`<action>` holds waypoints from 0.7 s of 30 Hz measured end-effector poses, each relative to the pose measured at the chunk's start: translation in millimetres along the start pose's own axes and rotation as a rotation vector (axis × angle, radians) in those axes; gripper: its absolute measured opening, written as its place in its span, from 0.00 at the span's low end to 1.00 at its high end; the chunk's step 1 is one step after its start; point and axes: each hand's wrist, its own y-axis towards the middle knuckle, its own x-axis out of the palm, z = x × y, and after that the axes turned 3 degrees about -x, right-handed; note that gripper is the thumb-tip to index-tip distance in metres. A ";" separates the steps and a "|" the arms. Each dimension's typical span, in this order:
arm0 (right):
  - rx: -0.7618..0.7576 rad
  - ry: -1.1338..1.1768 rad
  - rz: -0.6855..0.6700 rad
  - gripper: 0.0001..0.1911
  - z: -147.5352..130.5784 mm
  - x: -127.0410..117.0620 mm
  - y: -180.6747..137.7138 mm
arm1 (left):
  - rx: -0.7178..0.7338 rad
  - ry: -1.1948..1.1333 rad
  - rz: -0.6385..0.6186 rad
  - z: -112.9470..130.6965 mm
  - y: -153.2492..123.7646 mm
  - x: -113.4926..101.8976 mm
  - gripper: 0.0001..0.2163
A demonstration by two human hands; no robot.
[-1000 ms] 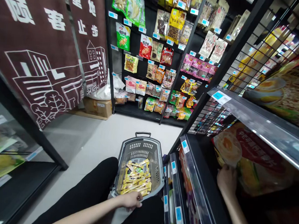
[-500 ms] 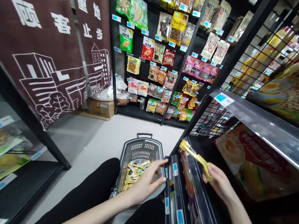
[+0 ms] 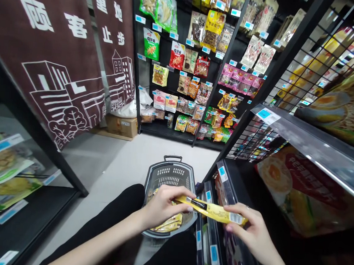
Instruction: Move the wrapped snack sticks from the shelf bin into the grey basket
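Note:
A long, narrow yellow snack packet point(image 3: 212, 209) with a dark patch and a pale label stretches between my two hands. My left hand point(image 3: 167, 204) pinches its left end above the basket. At its other end, over the low shelf front, my right hand point(image 3: 249, 226) grips the packet between thumb and fingers. Below my left hand stands a grey shopping basket point(image 3: 193, 178) on the floor between my knees. Several yellow packets point(image 3: 170, 223) lie inside it, partly hidden by my left hand and forearm.
A low shelf with price tags point(image 3: 213, 254) runs along my right, under a clear shelf edge point(image 3: 315, 154). Ahead rises a black rack point(image 3: 168, 128) of hanging snack bags. At left are another shelf point(image 3: 31, 215) and a brown printed curtain point(image 3: 86, 81), with a cardboard box point(image 3: 123, 126) beside it.
My right hand has brought the yellow packet left and lower, from upright-slanted to nearly level. My left hand, open before, has closed on the packet's other end.

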 end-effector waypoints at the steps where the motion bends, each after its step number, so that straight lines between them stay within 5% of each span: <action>1: -0.082 -0.070 0.011 0.13 -0.1 -0.2 -1.0 | 0.020 0.032 0.014 1.8 -0.5 -2.7 0.08; 6: -0.357 -0.250 0.041 0.18 -0.8 1.1 -4.7 | -0.043 -0.027 0.046 6.0 -3.4 -5.9 0.07; 21: -0.346 -0.258 0.003 0.17 -3.2 5.8 -6.2 | -0.245 -0.273 0.087 16.6 -4.3 -0.7 0.09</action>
